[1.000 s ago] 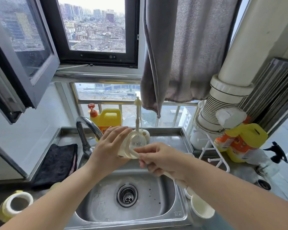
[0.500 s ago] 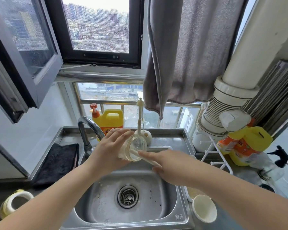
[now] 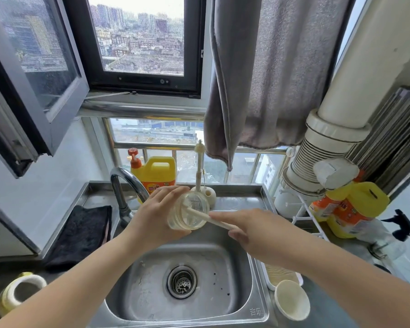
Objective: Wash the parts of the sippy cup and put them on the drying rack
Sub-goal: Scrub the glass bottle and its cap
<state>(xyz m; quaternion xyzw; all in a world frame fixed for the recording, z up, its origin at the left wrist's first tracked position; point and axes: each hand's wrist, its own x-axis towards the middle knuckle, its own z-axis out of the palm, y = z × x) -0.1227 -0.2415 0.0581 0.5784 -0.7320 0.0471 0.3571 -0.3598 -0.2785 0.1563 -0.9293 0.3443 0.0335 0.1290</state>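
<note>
Legible writing is limited: the front right rim of the stainless steel sink [image 3: 258, 268] carries a small stamped mark of characters too small to read, and the orange label on the yellow detergent jug [image 3: 155, 174] behind the faucet [image 3: 126, 183] carries print that is also too small to read. A second yellow jug [image 3: 355, 207] with an orange label leans at the right, next to the white wire drying rack [image 3: 303, 216]. Your left hand [image 3: 154, 218] grips the clear cup body [image 3: 188, 213] above the basin, fingers curled over its far side and thumb below it. The cup body is a transparent, smooth-walled cylinder, tilted with its open mouth facing your right hand. Your right hand [image 3: 249, 229] pinches the cream-coloured handle of a brush [image 3: 208, 216], whose far end sits inside the cup. The two hands are close together, with only the mouth of the cup between them. The basin is matte and scratched, with a round perforated drain strainer [image 3: 182, 281] at its centre. A dark towel [image 3: 81, 233] lies on the counter to the left. A cream cup-shaped part [image 3: 291, 299] stands on the counter just right of the sink.
</note>
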